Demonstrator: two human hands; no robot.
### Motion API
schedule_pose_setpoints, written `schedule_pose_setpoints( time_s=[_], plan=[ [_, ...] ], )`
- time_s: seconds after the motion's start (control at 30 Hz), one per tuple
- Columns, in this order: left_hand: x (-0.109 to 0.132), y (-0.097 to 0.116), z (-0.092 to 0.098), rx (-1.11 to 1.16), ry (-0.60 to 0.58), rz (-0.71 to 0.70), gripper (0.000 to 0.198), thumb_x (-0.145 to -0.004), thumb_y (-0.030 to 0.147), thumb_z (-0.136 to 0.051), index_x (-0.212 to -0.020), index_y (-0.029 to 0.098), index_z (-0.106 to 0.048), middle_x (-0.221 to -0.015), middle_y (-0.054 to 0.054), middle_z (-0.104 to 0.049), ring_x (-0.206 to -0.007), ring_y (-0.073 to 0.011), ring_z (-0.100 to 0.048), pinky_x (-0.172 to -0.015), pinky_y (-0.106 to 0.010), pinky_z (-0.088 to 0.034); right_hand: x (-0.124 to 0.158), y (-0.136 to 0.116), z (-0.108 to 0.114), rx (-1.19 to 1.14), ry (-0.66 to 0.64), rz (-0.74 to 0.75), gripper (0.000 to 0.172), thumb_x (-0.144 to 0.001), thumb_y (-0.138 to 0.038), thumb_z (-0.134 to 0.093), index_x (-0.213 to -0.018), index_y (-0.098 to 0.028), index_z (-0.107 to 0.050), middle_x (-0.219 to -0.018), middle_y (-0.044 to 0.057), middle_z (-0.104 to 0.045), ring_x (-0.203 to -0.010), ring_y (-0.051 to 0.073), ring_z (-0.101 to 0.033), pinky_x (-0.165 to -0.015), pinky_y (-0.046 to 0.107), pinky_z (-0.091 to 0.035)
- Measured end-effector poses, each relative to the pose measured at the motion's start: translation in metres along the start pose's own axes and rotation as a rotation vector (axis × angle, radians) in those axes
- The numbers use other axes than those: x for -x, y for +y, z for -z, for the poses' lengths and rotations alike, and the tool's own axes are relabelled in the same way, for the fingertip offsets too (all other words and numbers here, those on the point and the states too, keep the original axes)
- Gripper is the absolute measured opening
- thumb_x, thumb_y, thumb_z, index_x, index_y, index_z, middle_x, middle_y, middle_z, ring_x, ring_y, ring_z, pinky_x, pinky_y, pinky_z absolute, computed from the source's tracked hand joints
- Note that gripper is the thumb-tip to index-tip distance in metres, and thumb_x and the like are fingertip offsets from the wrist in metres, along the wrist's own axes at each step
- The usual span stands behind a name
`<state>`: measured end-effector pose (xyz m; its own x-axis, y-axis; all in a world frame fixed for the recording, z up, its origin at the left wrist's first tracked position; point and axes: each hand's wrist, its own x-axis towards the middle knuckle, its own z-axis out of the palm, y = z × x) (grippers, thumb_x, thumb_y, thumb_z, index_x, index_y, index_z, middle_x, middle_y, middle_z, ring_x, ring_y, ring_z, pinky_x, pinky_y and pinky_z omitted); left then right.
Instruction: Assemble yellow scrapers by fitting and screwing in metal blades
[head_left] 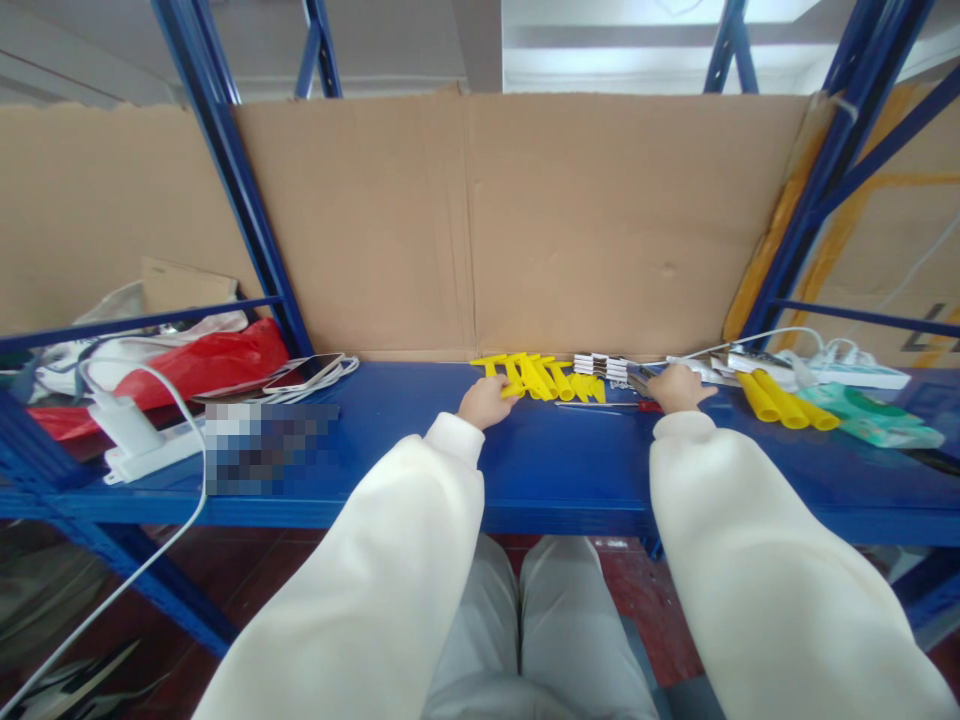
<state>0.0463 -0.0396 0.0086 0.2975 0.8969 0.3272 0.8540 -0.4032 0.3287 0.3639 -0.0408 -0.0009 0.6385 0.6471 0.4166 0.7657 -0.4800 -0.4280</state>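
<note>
1. Head view, left hand: the left hand [487,401] reaches onto the blue bench [420,440], with its fingertips at the near end of a yellow T-shaped piece [513,376], the one at the left of its group. The fingers touch it, but I cannot tell whether they are clamped on it.
2. Head view, right hand: the right hand [677,388] is palm down at the right end of the row, its thumb spread away from the fingers. The fingertips are beside a dark grey tool [640,381]; whether they grip it I cannot tell.
3. Head view, between the hands: more yellow T-shaped pieces [537,379] lie side by side, then small flat yellow pieces [588,388], with white-and-black blocks [590,366] stacked just behind. A red-handled screwdriver [649,406] lies in front, its shaft pointing left.
4. Head view, farther out: three yellow tubes [787,401] lie right of the right hand, beside a green packet [874,416]. A smartphone [302,373] lies well left of the left hand.
</note>
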Motion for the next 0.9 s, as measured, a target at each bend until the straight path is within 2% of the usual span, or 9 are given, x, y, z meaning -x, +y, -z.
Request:
schedule_pose_setpoints(
  time_s=[0.1, 0.27, 0.43, 0.57, 0.67, 0.9],
  plan=[
    [0.0, 0.0, -0.001, 0.004, 0.007, 0.001, 0.032, -0.089, 0.03, -0.065, -0.118, 0.018, -0.071, -0.119, -0.011, -0.073, -0.113, -0.0248, -0.067, -0.096, -0.029, -0.051, 0.004, -0.011, 0.01, -0.016, 0.028, -0.026, 0.035, -0.083, -0.021, -0.049, -0.109, -0.009, -0.07, -0.117, 0.022, -0.066, -0.116, 0.036, -0.053, -0.097, 0.055, -0.037],
    [-0.001, -0.001, -0.003, 0.012, 0.013, 0.014, 0.032, -0.088, 0.031, -0.067, -0.117, 0.019, -0.071, -0.121, -0.01, -0.073, -0.113, -0.0249, -0.067, -0.096, -0.029, -0.05, 0.02, -0.038, 0.024, -0.155, 0.054, 0.304, 0.028, -0.087, -0.024, -0.045, -0.095, -0.014, -0.071, -0.115, 0.019, -0.066, -0.115, 0.033, -0.051, -0.097, 0.048, -0.039],
    [-0.002, -0.001, -0.003, 0.013, 0.016, 0.007, 0.031, -0.088, 0.031, -0.067, -0.117, 0.02, -0.071, -0.121, -0.01, -0.073, -0.113, -0.0253, -0.067, -0.097, -0.031, -0.051, 0.039, -0.076, 0.021, -0.405, -0.042, 0.547, 0.016, -0.084, -0.024, -0.052, -0.083, -0.019, -0.067, -0.104, 0.012, -0.07, -0.106, 0.026, -0.059, -0.095, 0.038, -0.043],
    [-0.002, -0.001, -0.002, 0.007, 0.015, 0.01, 0.03, -0.088, 0.031, -0.066, -0.116, 0.02, -0.071, -0.12, -0.01, -0.073, -0.113, -0.0252, -0.067, -0.096, -0.031, -0.051, 0.052, -0.106, 0.012, -0.626, -0.162, 0.512, 0.013, -0.081, -0.023, -0.053, -0.076, -0.019, -0.065, -0.09, 0.007, -0.072, -0.089, 0.021, -0.063, -0.088, 0.033, -0.047],
    [-0.001, 0.001, -0.001, 0.006, 0.016, 0.012, 0.031, -0.088, 0.031, -0.066, -0.116, 0.02, -0.07, -0.12, -0.01, -0.073, -0.113, -0.0247, -0.068, -0.095, -0.029, -0.051, 0.062, -0.117, 0.007, -0.673, -0.231, 0.485, 0.01, -0.077, -0.022, -0.056, -0.07, -0.018, -0.063, -0.082, 0.005, -0.071, -0.081, 0.019, -0.063, -0.082, 0.03, -0.048],
    [-0.001, 0.002, 0.001, 0.024, 0.014, -0.007, 0.026, -0.088, 0.029, -0.067, -0.112, 0.021, -0.072, -0.119, -0.008, -0.073, -0.112, -0.0234, -0.068, -0.095, -0.028, -0.05, 0.072, -0.11, 0.005, -0.627, -0.413, 0.423, 0.012, -0.069, -0.02, -0.06, -0.057, -0.019, -0.059, -0.06, -0.001, -0.062, -0.064, 0.016, -0.057, -0.064, 0.025, -0.044]
  ],
)
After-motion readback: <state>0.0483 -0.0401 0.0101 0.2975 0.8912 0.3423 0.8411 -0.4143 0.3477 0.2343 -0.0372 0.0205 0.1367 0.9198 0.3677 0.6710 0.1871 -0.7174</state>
